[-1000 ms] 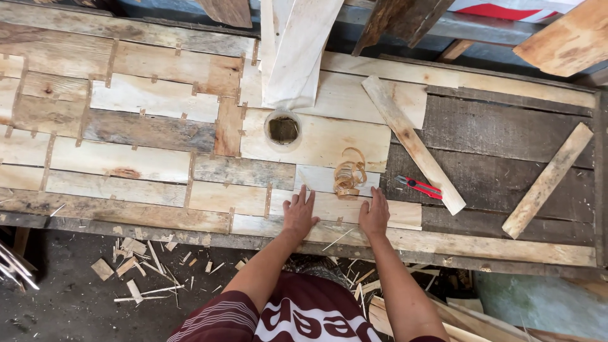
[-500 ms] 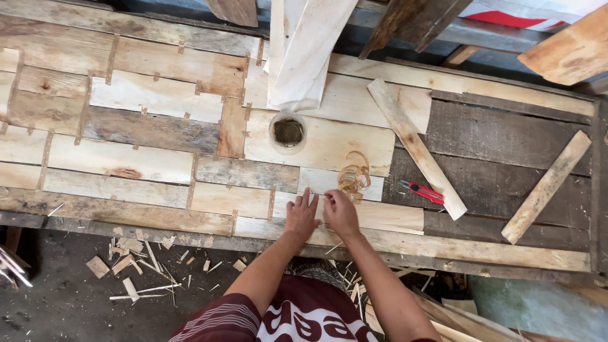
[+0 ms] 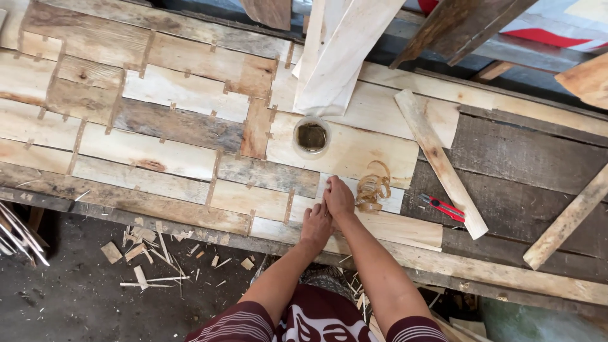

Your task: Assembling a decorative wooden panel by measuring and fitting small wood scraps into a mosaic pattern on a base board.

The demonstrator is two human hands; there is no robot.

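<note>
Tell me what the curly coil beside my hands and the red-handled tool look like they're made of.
The curly coil looks like thin pale wood shavings: tan, ribbon-like loops, matt. The red-handled tool seems to have glossy red handles, probably plastic, with a small darker tip, likely metal; too small to be sure.

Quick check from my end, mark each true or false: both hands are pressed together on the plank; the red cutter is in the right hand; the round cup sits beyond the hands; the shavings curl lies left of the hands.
1. Both hands meet on the pale plank. True: left hand and right hand touch there.
2. The red cutter is in the right hand. False: it lies on the boards, right of the hands.
3. The round cup sits beyond the hands. True.
4. The curl of wood shavings lies left of the hands. False: it lies just right of them.
</note>
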